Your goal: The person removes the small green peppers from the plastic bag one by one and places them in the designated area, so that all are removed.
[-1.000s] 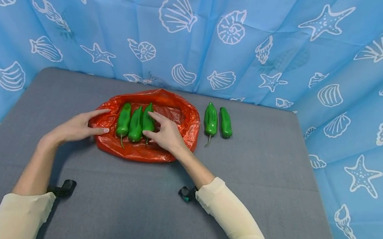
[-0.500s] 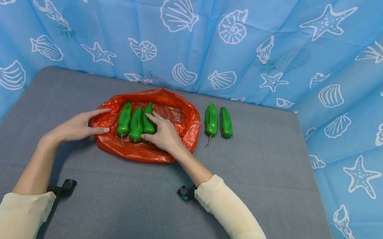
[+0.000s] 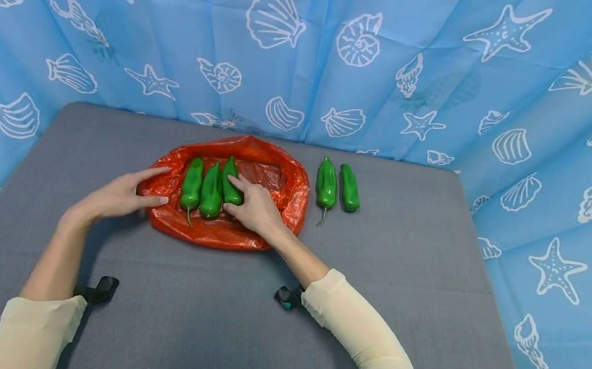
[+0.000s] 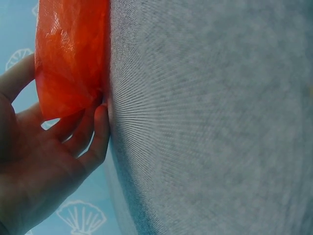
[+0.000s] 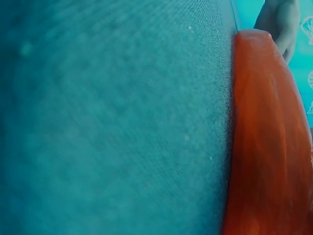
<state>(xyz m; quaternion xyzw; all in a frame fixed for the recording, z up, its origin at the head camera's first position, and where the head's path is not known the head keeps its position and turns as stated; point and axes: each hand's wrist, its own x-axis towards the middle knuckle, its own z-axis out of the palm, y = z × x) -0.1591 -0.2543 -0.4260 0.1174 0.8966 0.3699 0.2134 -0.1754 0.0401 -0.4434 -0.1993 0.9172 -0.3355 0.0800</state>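
Three green peppers lie side by side in a red plastic bag (image 3: 197,235) with its mouth spread wide. My right hand (image 3: 257,207) reaches over the bag's right side and holds the rightmost pepper (image 3: 231,183) between thumb and fingers; its stem end is hidden. Left of it lie the middle pepper (image 3: 211,193) and the leftmost pepper (image 3: 192,185). At the bag's left end, my left hand (image 3: 118,195) rests with fingers and thumb spread over the rim. In the left wrist view, fingers touch the bag (image 4: 73,58). The right wrist view shows only the bag's side (image 5: 269,137).
Two more green peppers, one with a long stem (image 3: 326,185) and one beside it (image 3: 349,189), lie right of the bag on the grey table (image 3: 401,269). A blue shell-patterned curtain (image 3: 310,58) hangs behind and to the right.
The rightmost pepper in the bag has tilted, its lower end shifting slightly right with my right hand. Its stem has gone out of sight. My left hand has stayed in place.
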